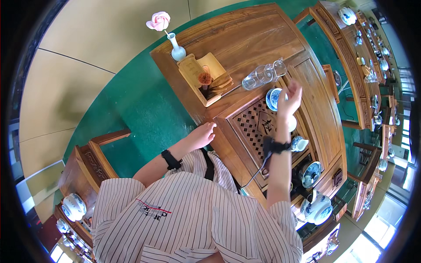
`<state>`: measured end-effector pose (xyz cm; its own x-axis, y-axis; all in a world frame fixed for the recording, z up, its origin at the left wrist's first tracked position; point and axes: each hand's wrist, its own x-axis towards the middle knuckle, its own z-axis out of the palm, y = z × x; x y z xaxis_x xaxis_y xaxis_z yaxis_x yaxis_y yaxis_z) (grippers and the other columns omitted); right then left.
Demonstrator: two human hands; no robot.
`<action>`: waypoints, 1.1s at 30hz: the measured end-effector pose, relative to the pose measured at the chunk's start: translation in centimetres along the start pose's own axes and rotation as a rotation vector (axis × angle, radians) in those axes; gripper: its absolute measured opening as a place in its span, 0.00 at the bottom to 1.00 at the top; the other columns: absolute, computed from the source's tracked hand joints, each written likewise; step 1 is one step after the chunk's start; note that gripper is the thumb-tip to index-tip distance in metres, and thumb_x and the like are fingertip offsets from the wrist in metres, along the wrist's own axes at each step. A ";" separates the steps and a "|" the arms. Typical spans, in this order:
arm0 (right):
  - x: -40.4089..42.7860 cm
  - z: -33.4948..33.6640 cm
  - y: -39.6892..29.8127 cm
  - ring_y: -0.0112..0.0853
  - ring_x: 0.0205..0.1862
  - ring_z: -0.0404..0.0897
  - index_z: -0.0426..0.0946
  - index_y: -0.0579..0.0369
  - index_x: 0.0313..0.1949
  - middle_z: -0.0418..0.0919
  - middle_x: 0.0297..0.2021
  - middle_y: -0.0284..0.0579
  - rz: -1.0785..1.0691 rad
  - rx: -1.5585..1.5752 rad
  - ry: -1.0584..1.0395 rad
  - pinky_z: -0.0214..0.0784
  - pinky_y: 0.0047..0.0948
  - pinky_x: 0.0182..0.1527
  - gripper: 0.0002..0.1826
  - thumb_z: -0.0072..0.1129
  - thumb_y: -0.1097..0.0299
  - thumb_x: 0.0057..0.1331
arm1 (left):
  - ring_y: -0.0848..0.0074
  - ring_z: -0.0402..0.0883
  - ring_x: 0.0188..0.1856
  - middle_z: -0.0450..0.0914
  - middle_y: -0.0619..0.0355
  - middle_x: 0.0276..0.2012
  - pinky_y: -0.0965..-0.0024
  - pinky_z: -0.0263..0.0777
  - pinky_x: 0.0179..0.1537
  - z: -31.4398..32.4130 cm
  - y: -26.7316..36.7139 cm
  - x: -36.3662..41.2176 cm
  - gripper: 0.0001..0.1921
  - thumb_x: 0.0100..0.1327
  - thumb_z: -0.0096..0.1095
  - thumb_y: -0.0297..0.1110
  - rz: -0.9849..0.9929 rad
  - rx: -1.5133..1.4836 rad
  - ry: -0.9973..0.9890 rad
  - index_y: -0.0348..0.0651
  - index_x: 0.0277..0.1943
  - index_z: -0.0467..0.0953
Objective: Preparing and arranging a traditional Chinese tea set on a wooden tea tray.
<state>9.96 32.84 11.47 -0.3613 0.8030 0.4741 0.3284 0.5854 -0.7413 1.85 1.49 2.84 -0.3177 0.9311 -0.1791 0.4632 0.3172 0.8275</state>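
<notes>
My right hand [290,98] hovers beside a blue-and-white porcelain gaiwan [273,98] on its saucer, fingers loosely spread; nothing shows in it, and whether it touches the gaiwan is hard to tell. Several clear glasses [260,77] lie in a row just past it. Under my right wrist a white round piece [291,123] is partly hidden, with a small blue-and-white pitcher [298,144] nearby. My left hand [205,134] rests at the near edge of the wooden tea table [230,144], fingers loosely curled and empty. The slatted tea tray [251,123] lies between my hands.
A wooden box [210,98] with tea tools and a white vase [177,51] holding a pink flower stand at the far left. A glass-lidded pot [310,174] and a blue-and-white teapot [317,208] stand at the right. A cable [258,172] runs from my right wrist.
</notes>
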 end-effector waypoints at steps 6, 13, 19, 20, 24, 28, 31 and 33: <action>8.1 3.3 3.6 0.56 0.55 0.69 0.55 0.55 0.66 0.61 0.58 0.64 0.004 -0.415 -0.306 0.65 0.46 0.56 0.46 0.67 0.52 0.53 | 0.57 0.78 0.38 0.75 0.47 0.37 0.61 0.72 0.40 0.8 -0.4 -0.3 0.20 0.61 0.57 0.28 0.053 0.062 -0.032 0.34 0.55 0.63; 8.7 7.0 5.5 0.53 0.54 0.74 0.61 0.63 0.57 0.71 0.53 0.66 0.285 -0.691 -0.736 0.68 0.48 0.56 0.50 0.66 0.35 0.47 | 0.63 0.77 0.37 0.74 0.52 0.36 0.65 0.72 0.38 1.2 -0.6 -1.6 0.21 0.60 0.59 0.26 0.027 0.037 -0.008 0.36 0.55 0.62; 8.6 0.6 4.2 0.52 0.48 0.77 0.69 0.60 0.49 0.77 0.46 0.58 0.182 -0.641 -0.290 0.70 0.46 0.51 0.40 0.67 0.40 0.49 | 0.62 0.77 0.36 0.74 0.51 0.35 0.64 0.72 0.38 1.1 -0.7 -2.0 0.19 0.60 0.59 0.25 0.083 0.049 0.065 0.38 0.53 0.63; 8.2 -1.7 2.5 0.51 0.49 0.77 0.68 0.60 0.50 0.76 0.48 0.57 0.161 -0.638 -0.235 0.70 0.45 0.51 0.37 0.67 0.44 0.51 | 0.59 0.77 0.37 0.74 0.50 0.34 0.62 0.72 0.38 1.0 -0.5 -1.9 0.17 0.60 0.58 0.26 0.055 0.053 0.048 0.37 0.50 0.65; 3.1 -10.8 -0.9 0.46 0.44 0.78 0.68 0.60 0.52 0.75 0.42 0.53 0.089 -0.421 -0.223 0.72 0.41 0.45 0.32 0.72 0.64 0.50 | 0.61 0.77 0.37 0.74 0.51 0.34 0.63 0.71 0.39 1.5 -0.3 -1.7 0.14 0.58 0.59 0.23 0.056 0.042 -0.020 0.38 0.47 0.66; -4.0 -15.1 -1.4 0.50 0.48 0.74 0.71 0.56 0.49 0.75 0.46 0.52 -0.203 -0.386 -0.774 0.67 0.44 0.52 0.29 0.67 0.73 0.44 | 0.62 0.77 0.38 0.74 0.51 0.34 0.64 0.71 0.39 1.6 1.4 -0.3 0.13 0.57 0.59 0.21 0.074 -0.014 -0.114 0.37 0.44 0.68; -7.2 -15.4 0.1 0.41 0.56 0.72 0.74 0.51 0.47 0.75 0.51 0.40 -0.505 -0.485 -1.102 0.66 0.37 0.57 0.26 0.60 0.79 0.44 | 0.62 0.77 0.38 0.75 0.50 0.34 0.65 0.71 0.40 0.2 5.5 2.8 0.12 0.56 0.60 0.19 0.252 -0.042 -0.025 0.37 0.43 0.69; -8.9 -14.8 1.7 0.39 0.58 0.71 0.75 0.49 0.46 0.75 0.51 0.38 -0.515 -0.447 -1.114 0.66 0.36 0.58 0.24 0.59 0.79 0.47 | 0.61 0.77 0.39 0.75 0.49 0.37 0.66 0.70 0.40 -1.6 9.4 5.5 0.13 0.55 0.60 0.18 0.428 -0.084 0.220 0.37 0.44 0.71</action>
<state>26.64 28.34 12.99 -0.9853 0.0792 -0.1514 0.1183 0.9555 -0.2701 3.11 9.36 10.50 -0.2852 0.9118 0.2955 0.5250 -0.1094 0.8440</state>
